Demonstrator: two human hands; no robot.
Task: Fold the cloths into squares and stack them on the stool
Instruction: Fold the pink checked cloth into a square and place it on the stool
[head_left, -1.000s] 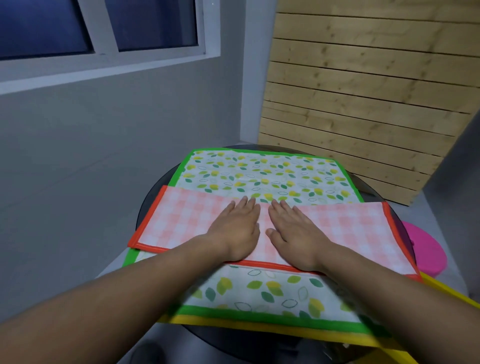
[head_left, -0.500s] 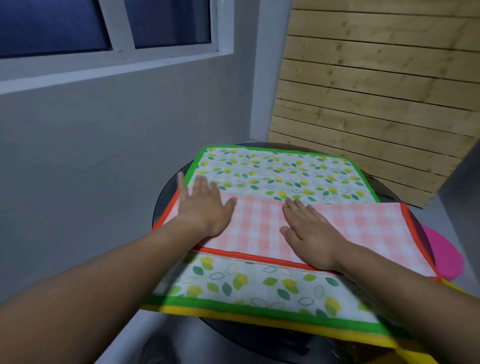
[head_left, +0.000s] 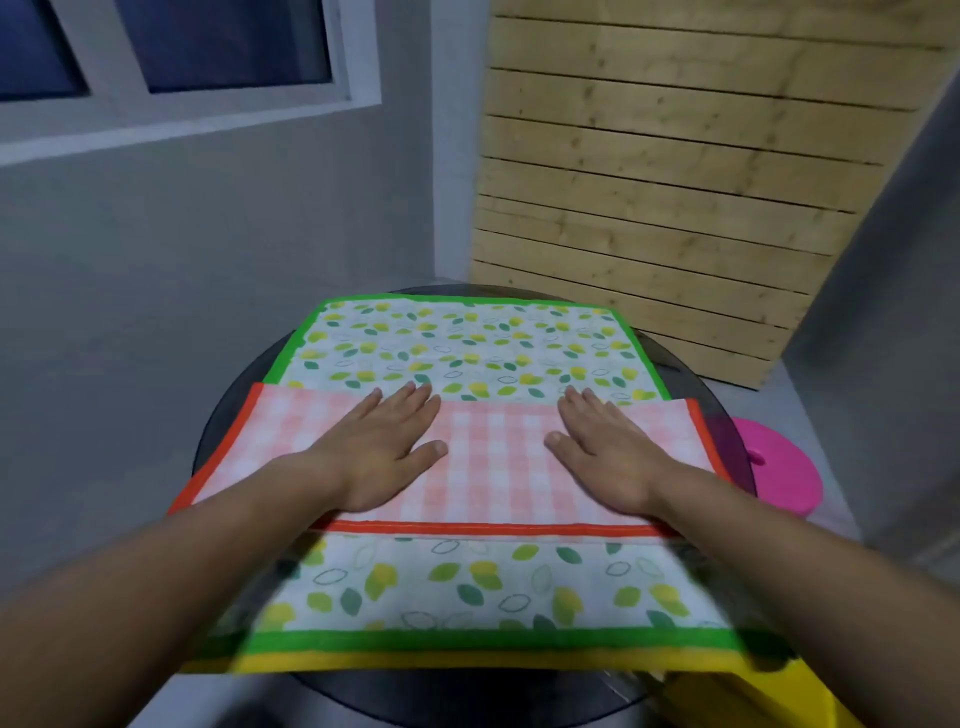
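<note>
Nearest the camera, a yellow cloth edge (head_left: 467, 660) peeks out from under the pile, and just above it runs the green border of the leaf-print cloth (head_left: 467, 353), which lies spread flat across the round dark table (head_left: 234, 395). These seem to be waiting their turn; keeping them flat underneath gives a smooth, soft bed for folding the top piece.

On the leaf-print cloth lies the pink checked cloth (head_left: 493, 457), folded into a long band with its orange-trimmed edge toward the person. It reaches nearly from one side of the table to the other, so it is a strip, not yet a square.

The left hand (head_left: 382, 452) rests palm down on the left part of the band, fingers stretched out and released, gripping nothing. The right hand (head_left: 608, 452) lies the same way on the right part, flat and unclenched. Both sit well apart, with fingertips at the band's far edge. Judging by this, the hands are pressing the fold flat and pushing air and wrinkles outward, so the crease holds before the ends are brought together.

Beyond the table's right rim, lower down, stands a pink stool (head_left: 779, 473), bare on its visible part; it is probably where the finished squares go, close enough to reach.
</note>
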